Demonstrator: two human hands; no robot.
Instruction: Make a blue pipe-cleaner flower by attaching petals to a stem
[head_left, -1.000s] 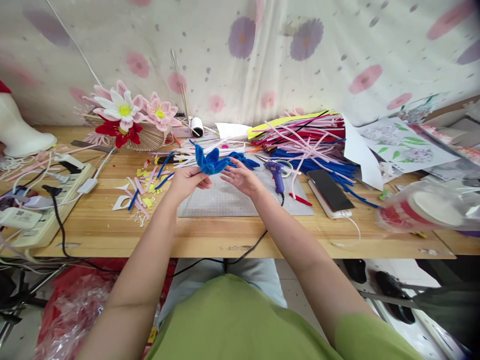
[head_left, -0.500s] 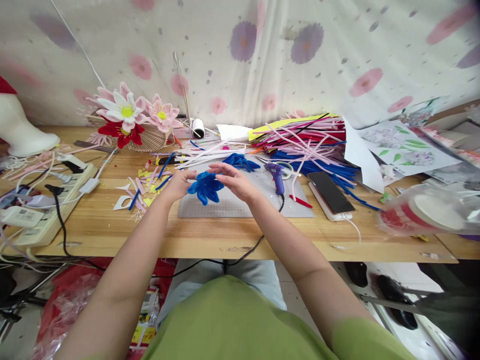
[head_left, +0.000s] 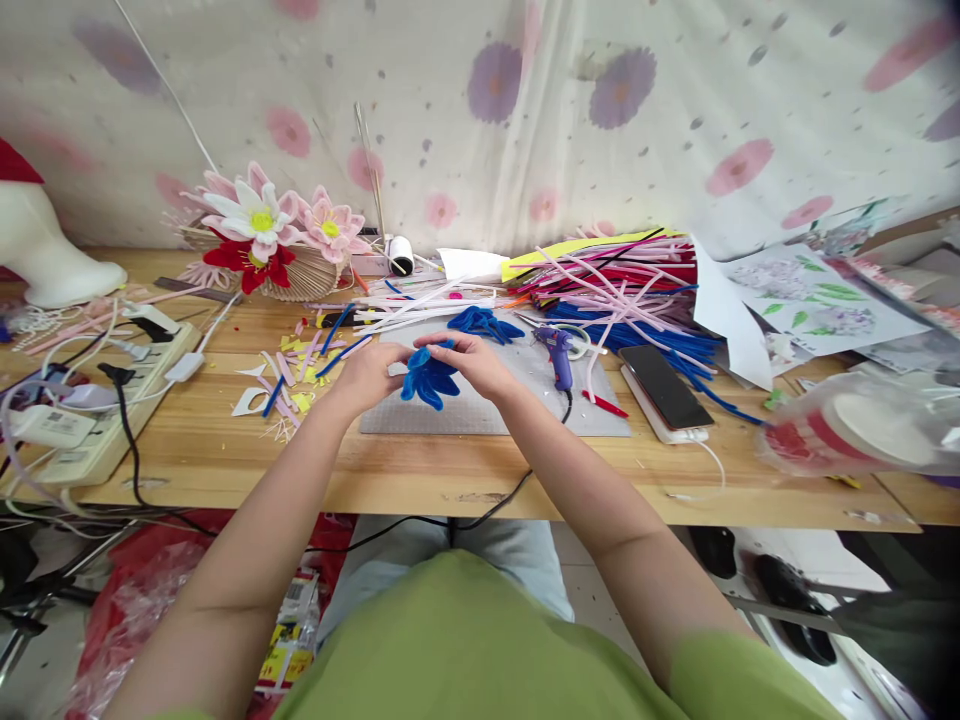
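Observation:
Both hands hold a blue pipe-cleaner flower [head_left: 429, 382] above a grey cutting mat [head_left: 480, 420]. My left hand [head_left: 373, 372] grips its left side, fingers curled around the edge. My right hand [head_left: 474, 362] pinches the petals from the upper right; its fingertips cover part of the top. Just behind, more blue pipe-cleaner petals [head_left: 484, 323] lie on the back of the mat. To the right of my right hand a purple glue gun [head_left: 556, 358] rests on the mat, near a red pen-like tool [head_left: 605, 404].
Bundled pipe cleaners [head_left: 615, 275] lie along the back. Left are yellow and pink scraps [head_left: 300, 375], finished flowers [head_left: 259, 225] and a power strip [head_left: 112, 420]. A phone [head_left: 665, 387] and a bagged cup [head_left: 847, 425] sit right. The glue gun's cord [head_left: 517, 485] crosses the table's front edge.
The blue flower has tilted and shifted slightly right, its petals now pointing more downward. My hands have come closer together around it, and the right fingers have moved onto its top.

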